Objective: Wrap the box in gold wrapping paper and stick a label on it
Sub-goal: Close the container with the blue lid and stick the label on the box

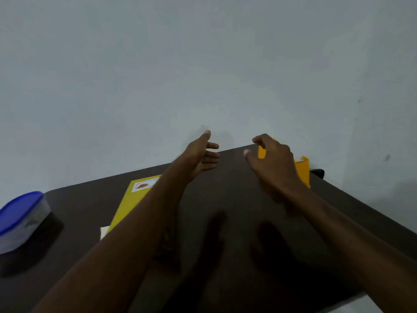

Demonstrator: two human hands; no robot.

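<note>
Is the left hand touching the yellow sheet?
Apart. In the head view the left hand is raised with fingers spread, beyond the yellow sheet; only the forearm crosses over the sheet.

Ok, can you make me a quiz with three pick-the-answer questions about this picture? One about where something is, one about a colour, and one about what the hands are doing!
1. Where is the tub?
A. At the table's left edge
B. Under the right hand
C. Against the wall

2. What colour is the tub's lid?
A. Red
B. Blue
C. Green

3. What is the left hand doing?
A. Gripping the tub
B. Pinching a label
C. Held open, holding nothing

Answers: 1 A, it sits far left on the table. 2 B, the lid is plainly blue. 3 C, its fingers are spread in the air with nothing in them.
</note>
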